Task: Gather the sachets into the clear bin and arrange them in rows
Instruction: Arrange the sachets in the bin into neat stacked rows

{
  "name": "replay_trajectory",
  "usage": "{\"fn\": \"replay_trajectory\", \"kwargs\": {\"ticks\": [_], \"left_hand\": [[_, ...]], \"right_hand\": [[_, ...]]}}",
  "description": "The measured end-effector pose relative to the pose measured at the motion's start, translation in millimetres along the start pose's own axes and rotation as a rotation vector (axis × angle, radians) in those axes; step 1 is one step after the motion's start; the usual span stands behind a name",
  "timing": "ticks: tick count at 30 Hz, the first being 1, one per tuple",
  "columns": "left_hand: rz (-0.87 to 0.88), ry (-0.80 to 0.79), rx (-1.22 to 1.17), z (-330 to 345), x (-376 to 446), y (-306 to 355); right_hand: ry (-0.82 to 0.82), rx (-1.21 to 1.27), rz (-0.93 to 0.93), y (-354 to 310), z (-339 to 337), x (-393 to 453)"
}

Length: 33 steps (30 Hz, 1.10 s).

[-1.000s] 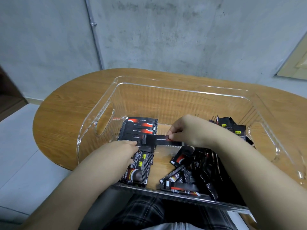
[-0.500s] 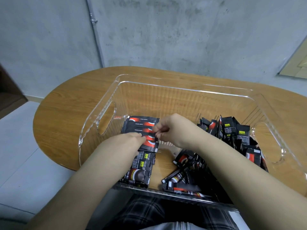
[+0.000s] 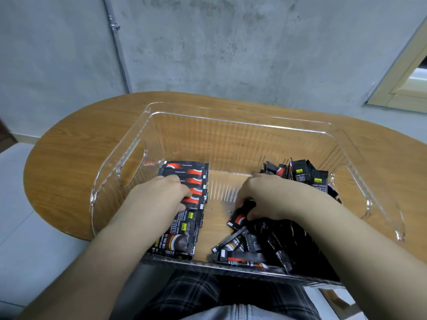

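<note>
The clear bin [image 3: 242, 125] filled mid-frame; the sachets [image 3: 272, 248] lay heaped lower right, the row [image 3: 184, 181] left. The left hand [image 3: 159, 195] pressed it flat, unclenched; the right hand [image 3: 261, 195] pinched one sachet [image 3: 240, 215]. A careless tug might scatter the row.

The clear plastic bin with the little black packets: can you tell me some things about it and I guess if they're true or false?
1. The clear plastic bin sits on a round-ended wooden table. True.
2. The neat row of black and red sachets lies on the bin's right side. False: it lies on the left; the loose pile of black sachets is on the right.
3. The left hand rests on the neat row. True.
4. The right hand is outside the bin. False: it is inside, its grip on a black sachet from the pile.
</note>
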<state>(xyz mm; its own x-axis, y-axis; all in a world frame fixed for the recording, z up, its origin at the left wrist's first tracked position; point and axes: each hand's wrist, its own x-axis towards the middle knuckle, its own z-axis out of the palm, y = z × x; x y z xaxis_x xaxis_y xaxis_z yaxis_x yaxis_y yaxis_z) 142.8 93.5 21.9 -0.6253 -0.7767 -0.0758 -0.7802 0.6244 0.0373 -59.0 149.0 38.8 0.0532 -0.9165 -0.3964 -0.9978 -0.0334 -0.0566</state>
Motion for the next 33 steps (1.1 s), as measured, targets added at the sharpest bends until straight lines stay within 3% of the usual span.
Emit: {"fn": "replay_trajectory", "kwargs": {"ticks": [9, 13, 19, 22, 27, 33], "left_hand": [[0.024, 0.051, -0.053, -2.2, -6.8, -5.0], [0.055, 0.09, -0.118, -5.3, -7.9, -2.9], [0.126, 0.125, -0.307, -12.7, 0.1, 24.3], [0.049, 0.211, -0.292, -16.1, 7.8, 30.3], [-0.157, 0.287, -0.306, -17.4, 12.1, 12.6], [-0.301, 0.334, -0.318, -13.0, 14.0, 3.9]], "right_hand": [[0.027, -0.102, -0.066, -8.7, 2.1, 6.1], [0.049, -0.015, -0.073, -6.8, -3.8, 4.6], [0.282, 0.264, -0.153, -7.8, -13.6, 2.5], [0.342, 0.371, -0.193, -9.0, -12.9, 6.0], [0.386, 0.412, -0.097, -3.1, -15.1, 10.9], [0.274, 0.395, -0.029, -17.5, -20.7, 29.1]]}}
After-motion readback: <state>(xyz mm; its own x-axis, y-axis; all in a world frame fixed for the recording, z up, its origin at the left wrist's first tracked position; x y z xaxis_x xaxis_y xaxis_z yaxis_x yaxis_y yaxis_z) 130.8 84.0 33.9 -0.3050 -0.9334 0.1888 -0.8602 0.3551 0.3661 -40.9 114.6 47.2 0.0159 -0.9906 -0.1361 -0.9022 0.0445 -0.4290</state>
